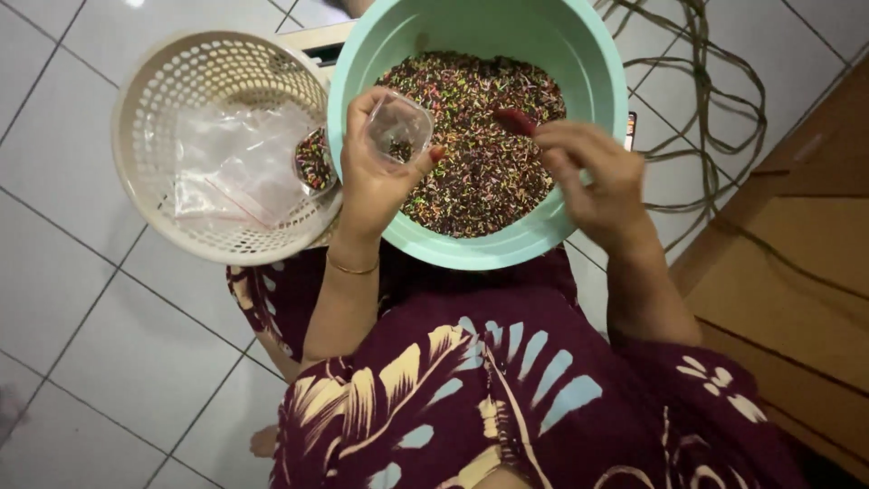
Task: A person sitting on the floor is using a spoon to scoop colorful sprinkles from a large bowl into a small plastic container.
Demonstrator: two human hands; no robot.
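Observation:
A mint-green basin rests on my lap, filled with small multicoloured sprinkle-like bits. My left hand holds a small clear plastic bag open over the basin's left rim; a few dark bits lie inside it. My right hand hovers over the basin's right side and grips a small red scoop, its tip over the sprinkles.
A cream perforated basket sits left of the basin, holding clear plastic bags and one filled packet. Tangled cord lies on the white tile floor at the right. A wooden piece of furniture stands at the far right.

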